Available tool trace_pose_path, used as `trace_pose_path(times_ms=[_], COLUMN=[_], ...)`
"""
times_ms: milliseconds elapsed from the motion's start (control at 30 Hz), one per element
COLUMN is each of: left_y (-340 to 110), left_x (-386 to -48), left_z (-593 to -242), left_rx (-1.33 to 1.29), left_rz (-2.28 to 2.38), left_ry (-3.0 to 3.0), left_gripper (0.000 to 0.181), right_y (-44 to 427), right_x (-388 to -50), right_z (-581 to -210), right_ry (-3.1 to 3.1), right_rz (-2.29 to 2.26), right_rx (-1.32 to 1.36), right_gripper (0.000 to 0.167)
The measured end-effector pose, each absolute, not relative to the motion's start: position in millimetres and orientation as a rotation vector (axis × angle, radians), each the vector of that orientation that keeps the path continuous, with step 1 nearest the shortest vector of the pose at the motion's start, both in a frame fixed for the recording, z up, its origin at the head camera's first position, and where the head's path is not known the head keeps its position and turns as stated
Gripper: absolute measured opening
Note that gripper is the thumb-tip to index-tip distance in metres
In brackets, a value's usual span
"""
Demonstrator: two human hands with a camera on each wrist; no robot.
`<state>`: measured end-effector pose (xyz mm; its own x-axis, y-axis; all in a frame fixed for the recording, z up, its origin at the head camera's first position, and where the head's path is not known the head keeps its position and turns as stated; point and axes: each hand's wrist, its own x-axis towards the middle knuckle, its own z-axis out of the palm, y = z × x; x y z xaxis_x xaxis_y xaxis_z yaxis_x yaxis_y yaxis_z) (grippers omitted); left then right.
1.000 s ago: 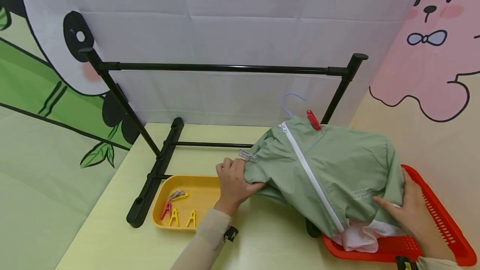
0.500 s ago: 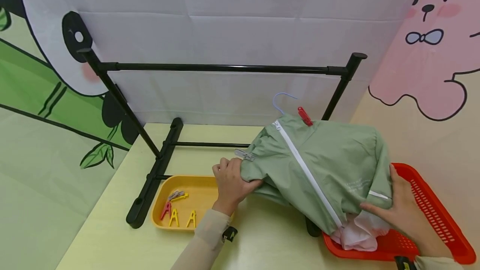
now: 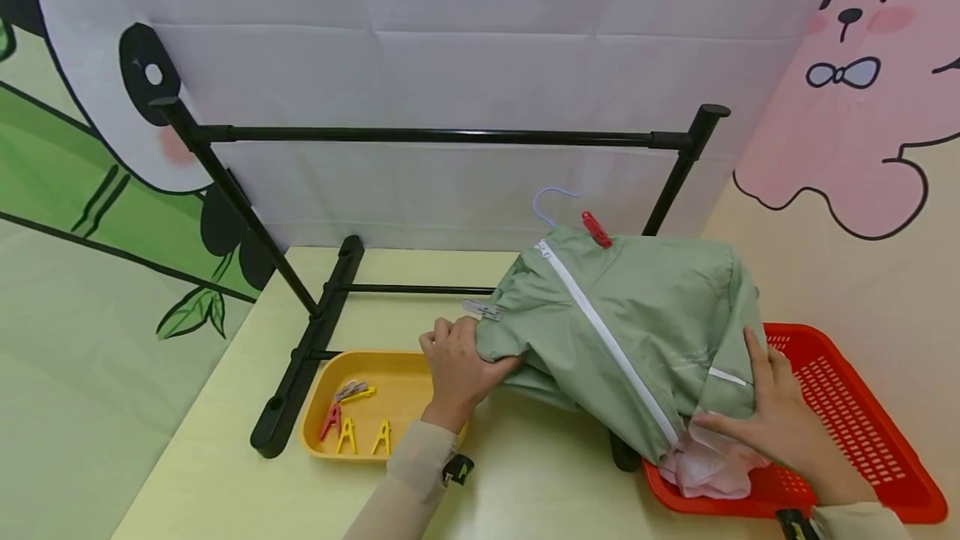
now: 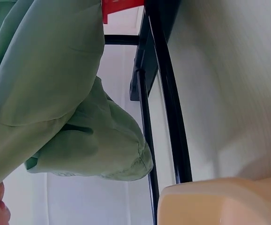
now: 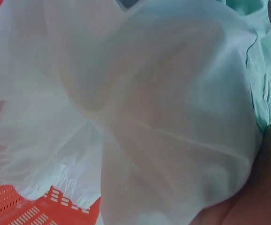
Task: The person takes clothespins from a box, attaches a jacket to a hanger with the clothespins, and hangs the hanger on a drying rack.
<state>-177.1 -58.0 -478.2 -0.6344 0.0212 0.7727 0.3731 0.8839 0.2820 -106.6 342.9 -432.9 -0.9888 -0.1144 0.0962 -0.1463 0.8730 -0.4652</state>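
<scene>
1. Head view: the green jacket (image 3: pixel 645 332) is supported between the hands, just right of the left hand (image 3: pixel 465 369) and left of the right hand (image 3: pixel 787 411).

2. By the left hand, the jacket's edge is gripped: the thumb is laid over the front and the fingers are bent round the cloth, with their tips hidden. A grey clip (image 3: pixel 483 310) is seen just above the knuckles.

3. The right hand is spread wide, with thumb and fingers nearly straight against the jacket's lower side. Whether any cloth is pinched there cannot be told. Pale cloth (image 3: pixel 712 467) is seen just below its thumb.

4. The jacket is judged light, thin, soft and rather slippery, hardly fragile; easy sagging is to be expected away from the collar, where a blue hook (image 3: pixel 536 207) is shown above and between the hands.

5. A firmer hold is probably offered at the shoulders or by the hook; the grey clip and the red clip (image 3: pixel 596 229) are best not knocked.

6. The yellow tray (image 3: pixel 408 382) is placed just left of the left hand, the red basket (image 3: pixel 862 407) under and beyond the right hand; the black rail (image 3: pixel 435 137) is seen beyond both hands, apparently clear of the hook.
</scene>
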Motion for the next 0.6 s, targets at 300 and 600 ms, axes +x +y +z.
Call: trace_pose_path(times_ms=[300, 600], left_y=[-59, -59], left_x=[-175, -175], left_z=[-479, -482], left_rx=[-0.225, -0.187], left_rz=[-0.575, -0.59], left_ry=[-2.248, -2.257], left_gripper=[0.068, 0.069], right_y=[324, 308], right_x=[-110, -112], right_z=[-434, -437], right_ry=[-2.981, -2.973], right_rz=[0.662, 0.575], right_rx=[0.289, 0.316], right_gripper=[0.14, 0.144])
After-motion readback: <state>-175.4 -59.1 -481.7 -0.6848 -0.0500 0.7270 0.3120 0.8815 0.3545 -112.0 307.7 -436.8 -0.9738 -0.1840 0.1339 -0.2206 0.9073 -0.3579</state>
